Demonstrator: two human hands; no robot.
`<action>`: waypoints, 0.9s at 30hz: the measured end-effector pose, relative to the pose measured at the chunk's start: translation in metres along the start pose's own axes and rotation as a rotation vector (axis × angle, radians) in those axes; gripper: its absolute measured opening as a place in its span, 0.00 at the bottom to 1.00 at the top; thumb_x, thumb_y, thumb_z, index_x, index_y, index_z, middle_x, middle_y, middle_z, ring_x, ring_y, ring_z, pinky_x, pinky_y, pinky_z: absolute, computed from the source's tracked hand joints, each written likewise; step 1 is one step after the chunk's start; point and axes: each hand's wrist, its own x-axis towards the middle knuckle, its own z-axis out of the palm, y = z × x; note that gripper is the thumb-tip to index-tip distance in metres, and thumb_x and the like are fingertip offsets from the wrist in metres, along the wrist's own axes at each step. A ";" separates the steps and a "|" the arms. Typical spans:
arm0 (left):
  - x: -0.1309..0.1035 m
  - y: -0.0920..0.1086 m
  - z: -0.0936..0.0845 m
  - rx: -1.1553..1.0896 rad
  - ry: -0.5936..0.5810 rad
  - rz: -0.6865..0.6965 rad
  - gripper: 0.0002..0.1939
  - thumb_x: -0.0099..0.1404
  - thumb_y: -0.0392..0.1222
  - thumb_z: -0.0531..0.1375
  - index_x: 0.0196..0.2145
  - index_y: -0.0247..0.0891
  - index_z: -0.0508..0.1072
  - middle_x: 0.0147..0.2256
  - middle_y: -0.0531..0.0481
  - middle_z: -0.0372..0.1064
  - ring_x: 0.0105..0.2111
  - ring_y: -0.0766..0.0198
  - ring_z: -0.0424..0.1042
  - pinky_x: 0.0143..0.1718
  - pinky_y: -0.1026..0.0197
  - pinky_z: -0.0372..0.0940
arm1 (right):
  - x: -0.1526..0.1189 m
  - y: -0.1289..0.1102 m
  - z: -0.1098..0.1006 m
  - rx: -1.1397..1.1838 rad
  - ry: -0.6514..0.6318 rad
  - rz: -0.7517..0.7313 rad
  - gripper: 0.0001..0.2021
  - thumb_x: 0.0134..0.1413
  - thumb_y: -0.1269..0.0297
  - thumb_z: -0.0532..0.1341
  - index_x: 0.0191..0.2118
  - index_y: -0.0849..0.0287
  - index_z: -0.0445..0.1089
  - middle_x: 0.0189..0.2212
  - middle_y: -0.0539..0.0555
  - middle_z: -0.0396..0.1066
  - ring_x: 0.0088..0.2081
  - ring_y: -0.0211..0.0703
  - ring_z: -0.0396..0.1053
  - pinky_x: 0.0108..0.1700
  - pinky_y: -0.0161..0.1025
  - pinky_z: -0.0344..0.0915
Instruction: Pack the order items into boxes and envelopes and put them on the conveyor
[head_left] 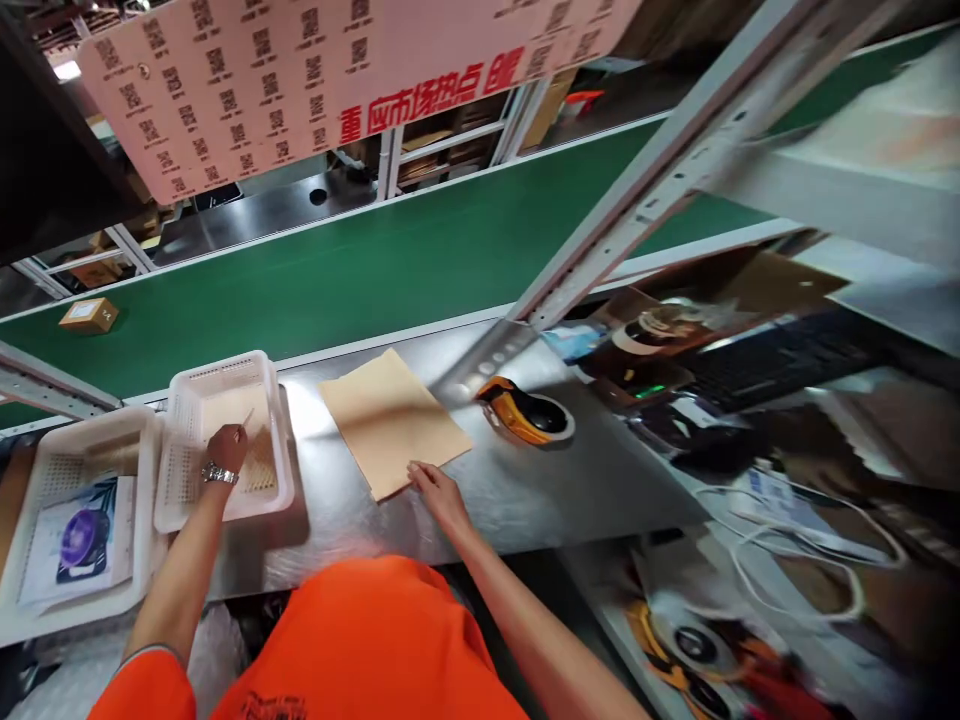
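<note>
Inside a white plastic basket (283, 470) is my left hand (228, 450), wearing a metal watch, its fingers closed. A thin pale item (249, 416) pokes out from the fingers; its kind is too small to tell. Yellowish-tan pieces (260, 462) lie in that basket beside the hand. On the metal bench, a flat brown kraft envelope (397, 415) rests at an angle. My right hand (439, 490) pinches its near edge between thumb and fingers. Right of the envelope stands an orange-and-black tape dispenser (529, 412).
A second white basket (146, 440) at left holds a printed picture sheet (82, 545). Behind the bench runs a green conveyor belt (337, 265) carrying a small carton (90, 315). A slanted metal post (637, 200) rises at right, near a keyboard (810, 370) and loose cables (787, 550).
</note>
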 end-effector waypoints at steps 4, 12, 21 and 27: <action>-0.044 0.073 -0.005 -0.416 0.190 0.372 0.17 0.73 0.37 0.58 0.48 0.42 0.87 0.50 0.42 0.84 0.55 0.52 0.80 0.61 0.48 0.73 | -0.028 -0.031 -0.015 0.319 -0.164 0.097 0.31 0.56 0.31 0.65 0.42 0.57 0.83 0.43 0.67 0.85 0.41 0.58 0.84 0.44 0.54 0.81; -0.135 0.261 0.044 -0.977 -0.192 0.309 0.26 0.76 0.57 0.56 0.25 0.40 0.78 0.28 0.45 0.74 0.31 0.57 0.74 0.38 0.55 0.69 | -0.089 -0.078 -0.046 0.499 -0.521 -0.207 0.39 0.47 0.50 0.80 0.66 0.51 0.76 0.66 0.62 0.76 0.63 0.58 0.75 0.60 0.54 0.77; -0.173 0.314 0.068 -1.305 -0.513 0.120 0.35 0.63 0.75 0.64 0.44 0.37 0.82 0.37 0.43 0.80 0.33 0.60 0.76 0.38 0.57 0.72 | -0.093 -0.028 -0.107 0.604 -0.204 0.119 0.29 0.48 0.32 0.75 0.43 0.52 0.83 0.40 0.60 0.86 0.47 0.63 0.83 0.51 0.58 0.79; -0.195 0.332 0.076 -1.207 -0.568 0.027 0.32 0.52 0.63 0.79 0.43 0.33 0.84 0.38 0.39 0.83 0.30 0.62 0.76 0.29 0.62 0.69 | -0.095 -0.031 -0.136 0.698 -0.344 0.136 0.27 0.47 0.34 0.77 0.38 0.55 0.84 0.37 0.56 0.86 0.41 0.54 0.81 0.54 0.53 0.78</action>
